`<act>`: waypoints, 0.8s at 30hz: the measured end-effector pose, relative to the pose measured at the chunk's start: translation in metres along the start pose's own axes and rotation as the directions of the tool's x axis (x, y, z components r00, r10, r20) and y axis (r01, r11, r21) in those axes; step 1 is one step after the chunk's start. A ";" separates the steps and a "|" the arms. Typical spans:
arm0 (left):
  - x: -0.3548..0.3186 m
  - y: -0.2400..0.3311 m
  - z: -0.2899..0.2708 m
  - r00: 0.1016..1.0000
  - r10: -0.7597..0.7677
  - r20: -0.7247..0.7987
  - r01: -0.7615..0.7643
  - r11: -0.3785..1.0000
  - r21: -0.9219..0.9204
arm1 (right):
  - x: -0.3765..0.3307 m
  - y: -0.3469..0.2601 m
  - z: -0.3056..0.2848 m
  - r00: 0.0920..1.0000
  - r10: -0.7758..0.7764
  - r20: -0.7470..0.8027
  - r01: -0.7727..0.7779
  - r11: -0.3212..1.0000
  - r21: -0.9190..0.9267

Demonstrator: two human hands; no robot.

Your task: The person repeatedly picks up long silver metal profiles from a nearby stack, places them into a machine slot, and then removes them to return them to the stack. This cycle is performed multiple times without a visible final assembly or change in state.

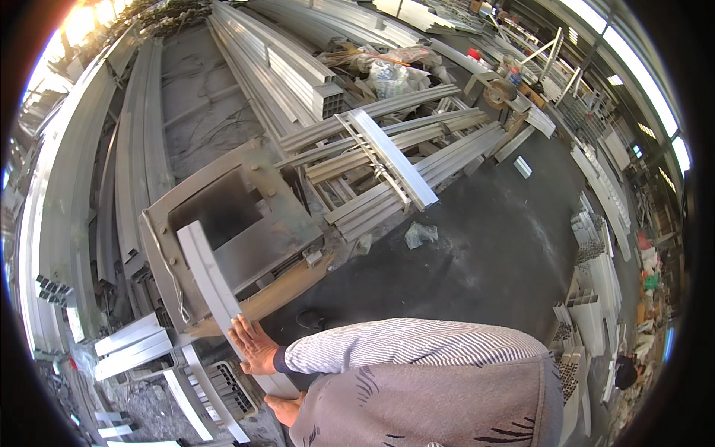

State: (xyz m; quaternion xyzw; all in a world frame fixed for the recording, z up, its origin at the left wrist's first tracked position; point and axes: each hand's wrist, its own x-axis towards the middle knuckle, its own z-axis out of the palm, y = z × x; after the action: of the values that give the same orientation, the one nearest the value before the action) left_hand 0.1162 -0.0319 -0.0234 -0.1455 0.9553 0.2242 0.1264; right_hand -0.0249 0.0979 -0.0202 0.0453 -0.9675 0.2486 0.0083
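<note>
A long pale aluminium profile [216, 287] slants across the lower left of the head view, its far end over a dusty metal machine frame [279, 242] with a dark rectangular opening. My right hand [255, 346], in a striped sleeve, lies over the profile with its fingers bent around the edge. Close to the near end, my left hand [284, 409] touches the same piece; grey cloth hides most of that hand, and only a few fingers show at the profile.
Shorter profiles [134, 346] rest at lower left, next to a slotted grate [231, 387]. Long profile stacks [67, 216] run along the left. Beyond the machine stands a rack of bars [417, 179]. Dark floor [477, 253] bears plastic scrap [421, 235]. More stacked profiles [588, 320] line the right.
</note>
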 end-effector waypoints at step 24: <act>0.206 0.176 -0.031 0.968 0.249 -0.039 -0.250 0.968 -0.024 | 0.253 0.088 -0.074 1.000 -0.003 -0.022 -0.002 0.969 -0.249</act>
State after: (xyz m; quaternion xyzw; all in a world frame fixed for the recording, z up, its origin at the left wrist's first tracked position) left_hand -0.1391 0.0591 0.0087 -0.0298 0.9648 0.2495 0.0782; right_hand -0.2854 0.1890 0.0121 0.0414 -0.9909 0.1259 0.0247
